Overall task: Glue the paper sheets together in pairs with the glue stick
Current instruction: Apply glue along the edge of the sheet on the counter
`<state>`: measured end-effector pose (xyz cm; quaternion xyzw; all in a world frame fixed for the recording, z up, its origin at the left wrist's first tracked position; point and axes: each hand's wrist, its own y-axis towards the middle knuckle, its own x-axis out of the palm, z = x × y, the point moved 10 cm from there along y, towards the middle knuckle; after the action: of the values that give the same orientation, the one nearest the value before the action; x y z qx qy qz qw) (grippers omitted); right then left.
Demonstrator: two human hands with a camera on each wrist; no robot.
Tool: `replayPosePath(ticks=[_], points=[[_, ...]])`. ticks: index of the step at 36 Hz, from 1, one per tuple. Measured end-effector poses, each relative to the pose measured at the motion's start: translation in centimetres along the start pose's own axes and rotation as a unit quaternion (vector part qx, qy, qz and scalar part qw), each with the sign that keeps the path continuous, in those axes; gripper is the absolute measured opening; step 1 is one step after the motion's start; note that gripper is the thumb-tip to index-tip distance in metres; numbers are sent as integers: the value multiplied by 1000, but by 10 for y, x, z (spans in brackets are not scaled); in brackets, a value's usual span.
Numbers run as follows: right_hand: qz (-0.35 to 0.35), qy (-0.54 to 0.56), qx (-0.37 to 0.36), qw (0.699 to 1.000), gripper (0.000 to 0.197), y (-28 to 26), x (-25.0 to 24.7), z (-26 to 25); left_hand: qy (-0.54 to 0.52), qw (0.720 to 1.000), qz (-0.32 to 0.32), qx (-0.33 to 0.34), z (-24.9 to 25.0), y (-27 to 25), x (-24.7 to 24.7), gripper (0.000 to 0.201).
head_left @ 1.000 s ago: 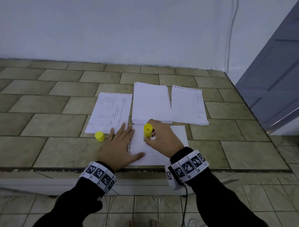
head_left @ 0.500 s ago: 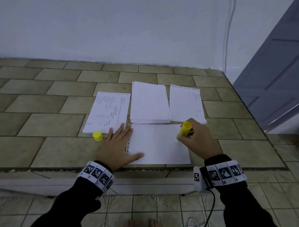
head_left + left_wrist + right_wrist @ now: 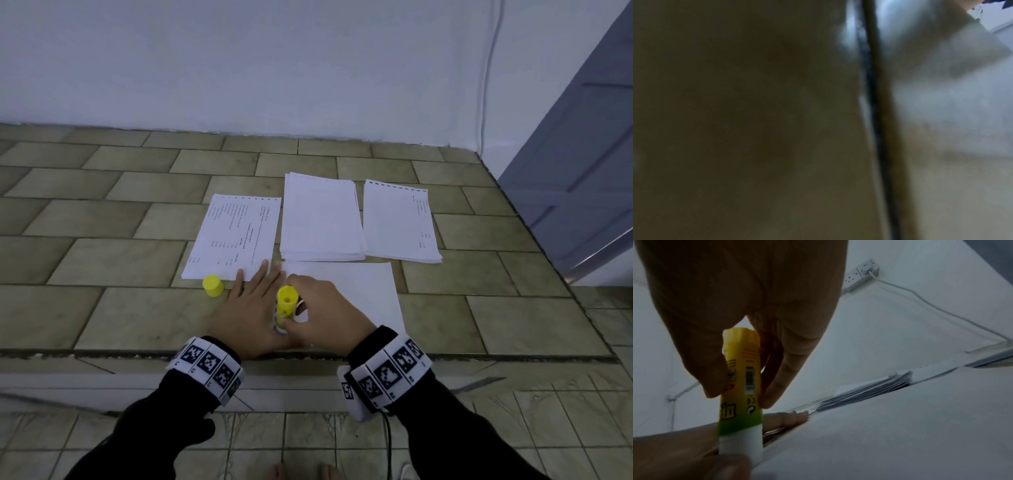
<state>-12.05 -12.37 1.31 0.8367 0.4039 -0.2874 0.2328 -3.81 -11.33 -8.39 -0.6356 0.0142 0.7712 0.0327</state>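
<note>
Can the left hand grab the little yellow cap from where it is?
Probably yes. The yellow cap stands on the tiles just beside the left hand, nothing between them, though that hand is pressing the blank sheet.

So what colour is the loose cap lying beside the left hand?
Yellow. The cap matches the glue stick; it shows best in the head view.

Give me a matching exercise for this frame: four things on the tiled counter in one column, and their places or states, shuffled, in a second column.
Things
1. glue stick
2. yellow cap
3. blank sheet
4. thick paper stack

Places or states
A. stands alone on a tile, left of the left hand
B. behind the blank sheet, between two printed sheets
C. gripped upright by the right hand
D. lies flat nearest the counter edge, pressed by the left hand

Pairs: 1-C, 2-A, 3-D, 4-B
</note>
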Motion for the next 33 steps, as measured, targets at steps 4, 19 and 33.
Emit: replayPosePath(ticks=[4, 19, 33], points=[[-5, -2, 0, 1000, 17, -6, -9, 7, 7, 1000, 2, -18, 3, -1, -7, 127], [11, 29, 68, 997, 14, -68, -90, 64, 51, 995, -74, -52, -1, -3, -2, 139], [42, 38, 123, 991, 21, -86, -116, 93, 37, 996, -71, -50, 0, -2, -3, 138]])
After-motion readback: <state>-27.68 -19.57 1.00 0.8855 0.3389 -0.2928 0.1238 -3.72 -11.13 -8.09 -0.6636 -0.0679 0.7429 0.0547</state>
